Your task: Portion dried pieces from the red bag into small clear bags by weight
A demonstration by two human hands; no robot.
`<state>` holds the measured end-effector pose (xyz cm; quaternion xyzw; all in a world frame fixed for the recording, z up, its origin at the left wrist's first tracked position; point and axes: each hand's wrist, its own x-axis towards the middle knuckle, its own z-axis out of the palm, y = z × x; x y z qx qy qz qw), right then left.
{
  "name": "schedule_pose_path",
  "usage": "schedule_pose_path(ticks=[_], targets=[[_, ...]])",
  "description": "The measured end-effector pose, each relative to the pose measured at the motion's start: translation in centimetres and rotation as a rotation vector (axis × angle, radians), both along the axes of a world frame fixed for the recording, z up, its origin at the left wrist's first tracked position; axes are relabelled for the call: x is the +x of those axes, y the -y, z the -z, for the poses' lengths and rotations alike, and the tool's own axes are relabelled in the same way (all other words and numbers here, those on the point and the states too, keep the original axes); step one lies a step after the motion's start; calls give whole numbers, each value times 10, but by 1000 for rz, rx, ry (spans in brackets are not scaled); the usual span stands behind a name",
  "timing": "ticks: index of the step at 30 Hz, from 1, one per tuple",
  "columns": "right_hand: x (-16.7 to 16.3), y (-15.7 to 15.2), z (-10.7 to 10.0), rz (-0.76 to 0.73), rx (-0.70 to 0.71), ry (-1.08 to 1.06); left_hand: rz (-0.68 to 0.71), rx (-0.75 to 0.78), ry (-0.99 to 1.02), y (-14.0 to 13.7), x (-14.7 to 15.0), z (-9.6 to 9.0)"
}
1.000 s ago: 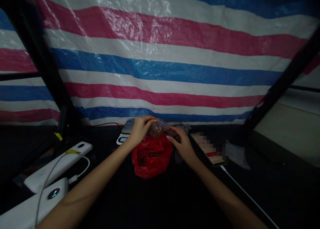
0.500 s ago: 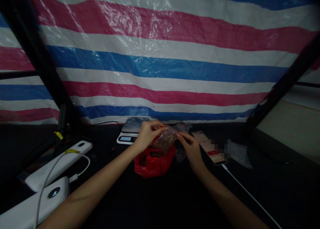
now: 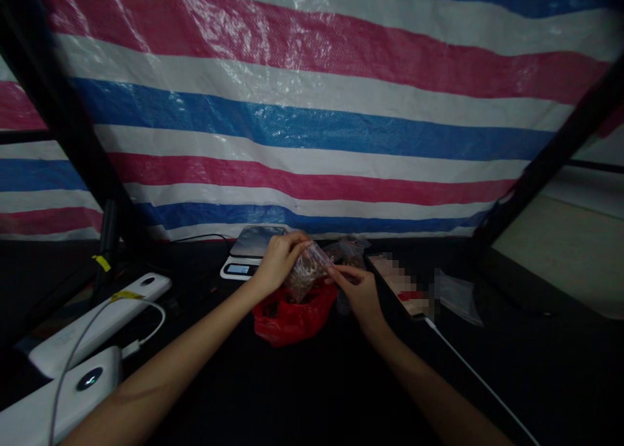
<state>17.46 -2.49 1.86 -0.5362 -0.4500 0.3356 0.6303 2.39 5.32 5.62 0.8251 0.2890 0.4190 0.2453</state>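
Note:
Between my hands is a small clear zip bag (image 3: 303, 274) with brownish bits inside, tilted above a red plastic bag (image 3: 295, 321). My left hand (image 3: 281, 259) is closed on the zip bag's upper left edge. The fingertips of my right hand (image 3: 358, 295) pinch its right edge. Dark bits show in the mouth of the red bag, which rests on the black table. Behind my left hand sits a digital kitchen scale (image 3: 253, 243) with a lit display. Other clear bags (image 3: 351, 248) lie just beyond my right hand, one with brownish contents.
Right of my hands lie a phone (image 3: 394, 283) with a white cable (image 3: 478, 374) plugged in and a flat clear bag (image 3: 458, 298). Two white power banks (image 3: 102, 326) with a cable occupy the left. A striped tarp (image 3: 312, 134) hangs behind, between dark frame posts (image 3: 73, 121).
The zip bag has tipped more steeply and crumpled, its lower end now at the red bag's mouth. Both hands still grip it, and the whole view has shifted slightly.

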Motion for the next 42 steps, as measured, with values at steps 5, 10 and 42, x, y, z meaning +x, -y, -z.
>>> schedule_pose_path(ticks=[5, 10, 42], targets=[[1, 0, 1, 19, 10, 10, -23, -13, -41, 3, 3, 2], [7, -2, 4, 2, 29, 36, 60, -86, -6, -1, 4, 4], [14, 5, -1, 86, 85, 584, 248, -103, -154, 12, 3, -2]])
